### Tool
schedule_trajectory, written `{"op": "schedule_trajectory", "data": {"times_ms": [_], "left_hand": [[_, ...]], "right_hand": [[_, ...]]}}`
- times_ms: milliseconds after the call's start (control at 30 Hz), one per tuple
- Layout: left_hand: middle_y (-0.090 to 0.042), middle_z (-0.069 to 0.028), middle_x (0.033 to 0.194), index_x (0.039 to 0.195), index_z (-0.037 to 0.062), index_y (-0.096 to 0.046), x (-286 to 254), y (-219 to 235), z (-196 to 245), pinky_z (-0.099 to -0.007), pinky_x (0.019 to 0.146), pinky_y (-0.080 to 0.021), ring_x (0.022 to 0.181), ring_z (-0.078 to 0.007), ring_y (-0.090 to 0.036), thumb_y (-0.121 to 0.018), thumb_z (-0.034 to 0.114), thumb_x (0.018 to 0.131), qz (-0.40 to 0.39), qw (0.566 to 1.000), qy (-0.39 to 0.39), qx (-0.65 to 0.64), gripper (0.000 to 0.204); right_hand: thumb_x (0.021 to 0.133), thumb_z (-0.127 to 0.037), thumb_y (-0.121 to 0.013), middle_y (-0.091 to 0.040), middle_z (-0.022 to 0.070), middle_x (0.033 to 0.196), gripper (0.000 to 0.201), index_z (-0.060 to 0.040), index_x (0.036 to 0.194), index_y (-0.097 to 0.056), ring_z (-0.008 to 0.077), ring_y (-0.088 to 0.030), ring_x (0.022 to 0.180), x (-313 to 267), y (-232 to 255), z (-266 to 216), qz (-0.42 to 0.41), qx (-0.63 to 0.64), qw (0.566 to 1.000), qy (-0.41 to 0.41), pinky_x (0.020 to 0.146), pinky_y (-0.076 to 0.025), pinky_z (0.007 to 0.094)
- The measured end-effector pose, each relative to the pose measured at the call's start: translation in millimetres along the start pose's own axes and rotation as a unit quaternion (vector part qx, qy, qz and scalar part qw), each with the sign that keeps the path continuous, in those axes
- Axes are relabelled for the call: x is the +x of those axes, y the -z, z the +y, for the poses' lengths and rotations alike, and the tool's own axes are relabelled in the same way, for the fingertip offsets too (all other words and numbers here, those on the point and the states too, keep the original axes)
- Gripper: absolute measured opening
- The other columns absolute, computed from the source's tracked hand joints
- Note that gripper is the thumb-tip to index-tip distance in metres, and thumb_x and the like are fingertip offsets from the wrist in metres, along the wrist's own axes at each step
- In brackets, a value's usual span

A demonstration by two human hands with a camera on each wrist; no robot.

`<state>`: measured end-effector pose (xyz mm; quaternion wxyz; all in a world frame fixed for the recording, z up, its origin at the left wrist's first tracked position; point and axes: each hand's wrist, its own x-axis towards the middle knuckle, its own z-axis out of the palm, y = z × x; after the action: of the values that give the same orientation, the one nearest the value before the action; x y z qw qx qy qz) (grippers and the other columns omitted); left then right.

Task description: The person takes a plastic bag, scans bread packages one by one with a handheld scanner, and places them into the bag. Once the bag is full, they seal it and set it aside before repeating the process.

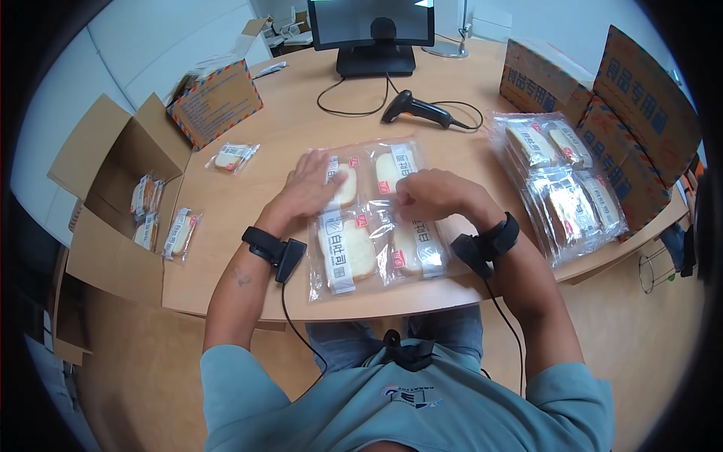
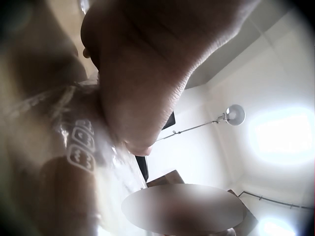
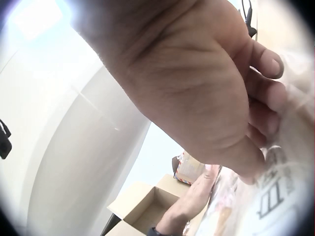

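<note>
A large clear plastic bag (image 1: 382, 207) lies in front of me with several wrapped slices of white bread inside in two rows. My left hand (image 1: 307, 184) rests with fingers extended on its upper left, partly covering one bread packet (image 1: 345, 186). On the right half, my right hand (image 1: 440, 192) presses down with curled fingers, between the upper bread packet (image 1: 388, 173) and the lower bread packet (image 1: 422, 252). Curled fingertips (image 3: 269, 66) meet the film in the right wrist view. The lower left bread packet (image 1: 348, 248) is uncovered.
More filled bags (image 1: 561, 181) are stacked at the right beside cardboard boxes (image 1: 640, 113). An open carton (image 1: 113, 196) at the left contains bread packets; loose packets (image 1: 232, 157) lie nearby. A barcode scanner (image 1: 418, 110) and monitor (image 1: 373, 34) stand behind the bag.
</note>
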<state>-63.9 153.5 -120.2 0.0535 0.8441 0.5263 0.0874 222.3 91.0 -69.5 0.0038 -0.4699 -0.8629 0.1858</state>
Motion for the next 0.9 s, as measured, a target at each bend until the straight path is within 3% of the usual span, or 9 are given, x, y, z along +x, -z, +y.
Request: {"op": "schedule_trajectory", "data": {"times_ms": [67,100,167,233,367,500,600,733,900], "left_hand": [[-0.045,-0.0271,0.147,0.146,-0.0042,-0.040,6.5,14.9,-10.3,-0.0449,0.115,-0.032,0.141,-0.0385,-0.038,-0.051,0.055,0.096,0.060,0.980,0.026,-0.187,0.078],[-0.045,-0.0271,0.147,0.146,-0.0042,-0.040,7.5,17.5,-11.8,-0.0449,0.115,-0.032,0.141,-0.0385,-0.038,-0.051,0.055,0.096,0.059,0.980,0.026,-0.186,0.078],[-0.059,-0.0305,0.130,0.135,-0.0107,-0.050,8.2,19.3,-13.6,-0.0406,0.106,-0.042,0.127,-0.0401,-0.055,-0.060,0.046,0.092,0.132,0.956,0.214,-0.151,0.072],[-0.060,-0.0327,0.127,0.131,-0.0124,-0.051,15.6,21.7,-13.7,-0.0419,0.103,-0.045,0.122,-0.0406,-0.058,-0.062,0.045,0.089,0.143,0.954,0.219,-0.149,0.072],[-0.065,-0.0339,0.115,0.116,-0.0156,-0.060,43.1,21.7,-10.4,-0.0417,0.091,-0.052,0.108,-0.0409,-0.066,-0.068,0.043,0.082,0.111,0.935,0.281,-0.184,0.068],[-0.069,-0.0311,0.103,0.104,-0.0146,-0.066,64.5,9.8,-24.2,-0.0401,0.083,-0.055,0.097,-0.0398,-0.070,-0.070,0.037,0.079,0.082,0.940,0.275,-0.185,0.057],[-0.072,-0.0249,0.094,0.096,-0.0146,-0.068,72.3,-1.9,-39.2,-0.0398,0.075,-0.056,0.086,-0.0354,-0.072,-0.070,0.027,0.079,0.093,0.921,0.265,-0.269,0.045],[-0.066,-0.0113,0.078,0.087,-0.0071,-0.068,62.4,10.5,-35.2,-0.0352,0.059,-0.052,0.067,-0.0215,-0.065,-0.066,0.013,0.082,0.082,0.870,0.274,-0.402,0.021],[-0.058,-0.0040,0.072,0.089,0.0003,-0.064,52.5,8.9,-27.7,-0.0292,0.051,-0.047,0.057,-0.0135,-0.054,-0.060,0.007,0.087,0.094,0.800,0.234,-0.544,0.008]], "right_hand": [[0.081,-0.032,-0.073,-0.072,0.0132,0.090,0.028,-0.0068,0.093,-0.072,0.0308,-0.068,0.088,3.0,1.6,16.3,0.021,0.013,1.000,0.010,0.080,-0.052,0.0397],[0.083,-0.032,-0.072,-0.072,0.0131,0.086,0.029,-0.0049,0.092,-0.072,0.0296,-0.069,0.082,9.7,5.7,29.8,0.063,-0.005,0.998,-0.004,0.076,-0.053,0.0393],[0.084,-0.032,-0.071,-0.072,0.0129,0.081,0.030,-0.0030,0.091,-0.071,0.0284,-0.069,0.076,17.2,21.3,44.2,0.102,-0.025,0.994,-0.017,0.071,-0.054,0.0389],[0.088,-0.034,-0.068,-0.068,0.0126,0.070,0.037,0.0026,0.082,-0.068,0.0257,-0.068,0.064,21.5,39.8,50.8,0.171,0.136,0.950,-0.223,0.057,-0.053,0.0358],[0.085,-0.047,-0.064,-0.071,0.0207,0.079,0.055,0.0070,0.084,-0.073,0.0316,-0.071,0.080,40.8,40.1,70.7,0.206,0.146,0.939,-0.233,0.075,-0.054,0.0396],[0.083,-0.049,-0.066,-0.072,0.0241,0.093,0.060,0.0079,0.100,-0.072,0.0340,-0.071,0.093,56.5,35.8,62.0,0.202,0.135,0.937,-0.251,0.082,-0.053,0.0407],[0.081,-0.042,-0.066,-0.072,0.0256,0.093,0.054,0.0089,0.098,-0.071,0.0361,-0.070,0.094,75.9,22.7,68.3,0.240,0.146,0.923,-0.265,0.083,-0.053,0.0423],[0.079,-0.033,-0.066,-0.071,0.0275,0.095,0.048,0.0104,0.100,-0.070,0.0387,-0.070,0.096,91.1,14.1,87.4,0.235,0.205,0.914,-0.259,0.081,-0.054,0.0413],[0.084,-0.013,-0.059,-0.069,0.0194,0.079,0.034,0.0130,0.103,-0.067,0.0277,-0.070,0.081,85.4,14.1,94.6,0.231,0.354,0.885,-0.197,0.064,-0.052,0.0363]]}}
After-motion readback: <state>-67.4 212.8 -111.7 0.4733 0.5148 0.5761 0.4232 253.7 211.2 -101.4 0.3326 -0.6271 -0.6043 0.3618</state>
